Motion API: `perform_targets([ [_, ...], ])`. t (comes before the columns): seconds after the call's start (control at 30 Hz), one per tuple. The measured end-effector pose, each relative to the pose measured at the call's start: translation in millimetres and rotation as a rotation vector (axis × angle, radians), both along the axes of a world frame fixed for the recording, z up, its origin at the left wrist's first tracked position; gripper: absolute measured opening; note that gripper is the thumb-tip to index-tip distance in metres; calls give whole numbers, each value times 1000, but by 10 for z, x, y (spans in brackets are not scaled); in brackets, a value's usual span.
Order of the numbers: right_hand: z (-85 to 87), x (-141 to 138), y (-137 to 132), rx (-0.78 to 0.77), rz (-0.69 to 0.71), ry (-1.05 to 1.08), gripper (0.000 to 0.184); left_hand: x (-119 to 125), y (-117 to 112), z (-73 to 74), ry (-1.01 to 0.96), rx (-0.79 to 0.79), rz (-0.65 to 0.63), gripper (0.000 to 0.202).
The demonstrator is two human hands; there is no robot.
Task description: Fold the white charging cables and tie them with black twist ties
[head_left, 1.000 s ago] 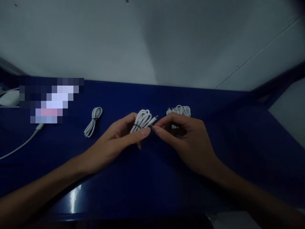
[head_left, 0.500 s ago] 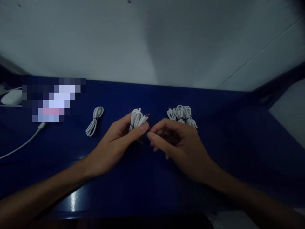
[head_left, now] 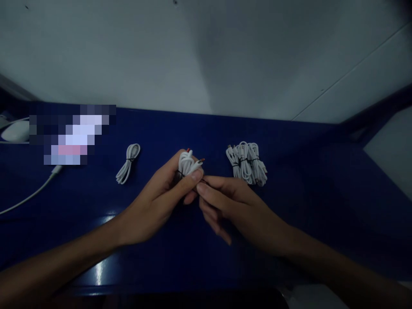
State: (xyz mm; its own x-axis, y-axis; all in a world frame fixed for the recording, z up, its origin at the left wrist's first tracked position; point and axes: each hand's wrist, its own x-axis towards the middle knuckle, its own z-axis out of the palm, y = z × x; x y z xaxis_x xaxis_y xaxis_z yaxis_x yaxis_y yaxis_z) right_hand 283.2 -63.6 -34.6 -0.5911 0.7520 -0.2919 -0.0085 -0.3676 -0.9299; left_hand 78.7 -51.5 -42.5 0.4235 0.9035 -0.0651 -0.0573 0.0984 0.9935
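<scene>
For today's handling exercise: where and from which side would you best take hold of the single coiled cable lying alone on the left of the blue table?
Probably pinch the coiled cable at its tied middle, coming from above. The tie gathers the strands there, the loops splay at both ends, and it lies flat on the table with open space around it.

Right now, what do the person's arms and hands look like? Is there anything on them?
Both hands are bare: left hand, right hand. No gloves, rings or watch show. The forearms are bare too, with no sleeves in view as far as the picture's lower corners. The fingers are slim with short nails. The light is dim, so small marks cannot be made out.
</scene>
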Motion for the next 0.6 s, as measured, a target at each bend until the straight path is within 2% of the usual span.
perform_targets([
  [0.13,-6,12,-33,19,-36,-19,44,5,38,12,-52,-26,7,20],
  [0.37,31,-13,-20,-4,-63,-14,45,-30,73,-78,-110,9,28,16],
  [0.6,-21,-15,-55,257,-186,-225,47,-12,75,-47,-172,-35,23,17],
])
